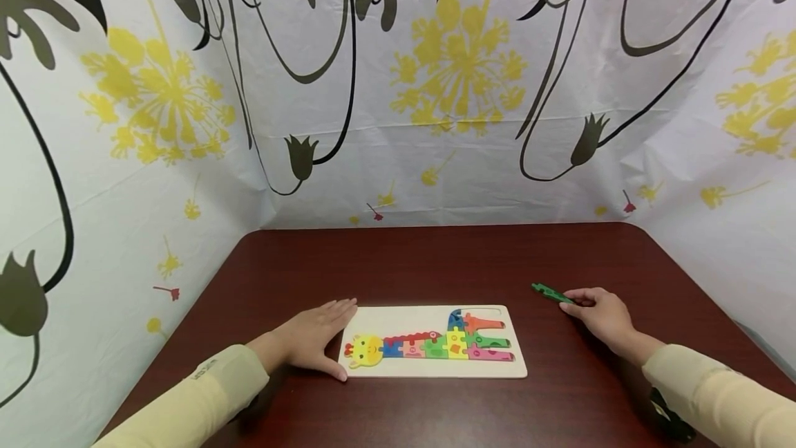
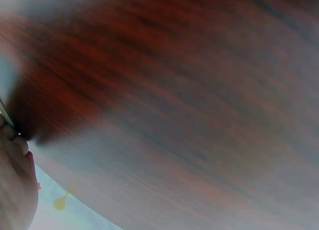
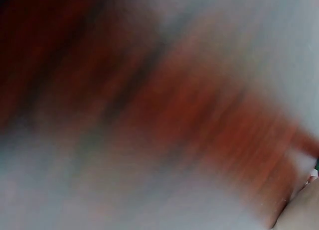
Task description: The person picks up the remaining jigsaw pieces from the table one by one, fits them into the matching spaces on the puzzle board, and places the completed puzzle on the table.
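Observation:
A pale puzzle board [image 1: 429, 370] lies flat on the table, bearing a giraffe of coloured pieces with a yellow head [image 1: 365, 350] at the left. My left hand [image 1: 314, 337] rests at the board's left edge, fingers extended and thumb near the lower corner. To the right of the board, my right hand [image 1: 600, 313] pinches a green puzzle piece [image 1: 550, 292] by its near end. An outlined recess shows at the board's upper right, above the orange leg [image 1: 485, 323]. Only part of the left hand [image 2: 15, 185] enters the left wrist view; the right wrist view is mostly blurred table.
The dark red-brown table [image 1: 398, 268] has rounded far corners. White cloth [image 1: 373, 102] with yellow and dark flower patterns hangs behind and at both sides. A dark object [image 1: 671, 417] sits under the right sleeve, partly hidden.

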